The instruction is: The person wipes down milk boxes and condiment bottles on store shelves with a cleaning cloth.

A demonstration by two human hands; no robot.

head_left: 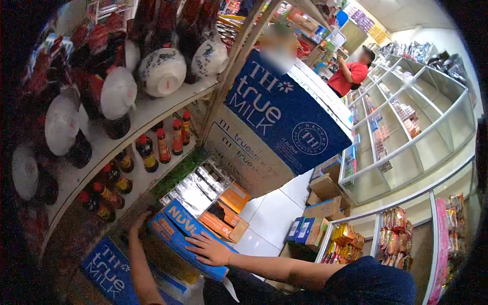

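A blue NuVi carton (175,227) sits low in front of my body, tilted in this view. My right hand (211,250) lies on its blue side with the fingers spread. At the carton's left side is my left hand (140,222), its fingers mostly lost in shadow. Just beyond the carton are a shiny silver pack (195,189) and orange boxes (223,221), one with a torn-looking dark opening. A large blue and brown TH true MILK carton (290,119) stands behind them.
On the left, a curved shelf (152,114) bears white bowls (162,72) and small red-capped bottles (147,152). Another TH true MILK carton (109,272) is below left. Right are a glass case (406,127) and snack packs (394,226). A person in red (351,73) stands farther back.
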